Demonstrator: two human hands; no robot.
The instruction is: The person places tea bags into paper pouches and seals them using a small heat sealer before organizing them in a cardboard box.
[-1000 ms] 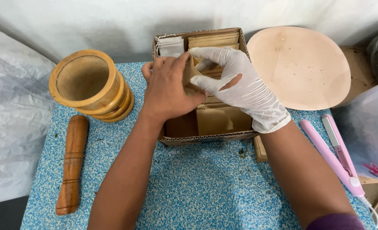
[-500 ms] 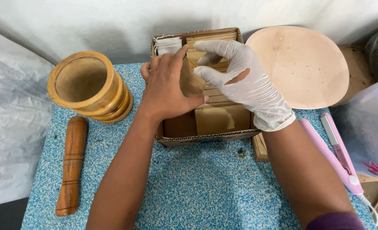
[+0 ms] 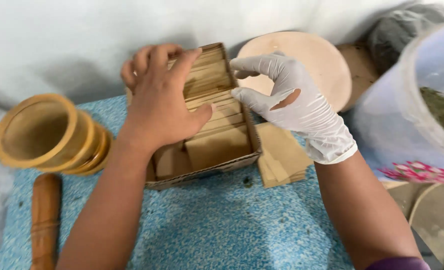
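Cardboard box (image 3: 202, 172) of flat brown paper packets (image 3: 217, 105), still full; bare left hand (image 3: 164, 107) spread upon them, gloved right hand (image 3: 292, 100) at three o'clock, fingers open, nothing extracted.

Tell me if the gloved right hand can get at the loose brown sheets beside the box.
Probably yes. The right hand hovers above the box edge, and the sheets lie uncovered just below it; the left hand rests inside the box, out of the way.
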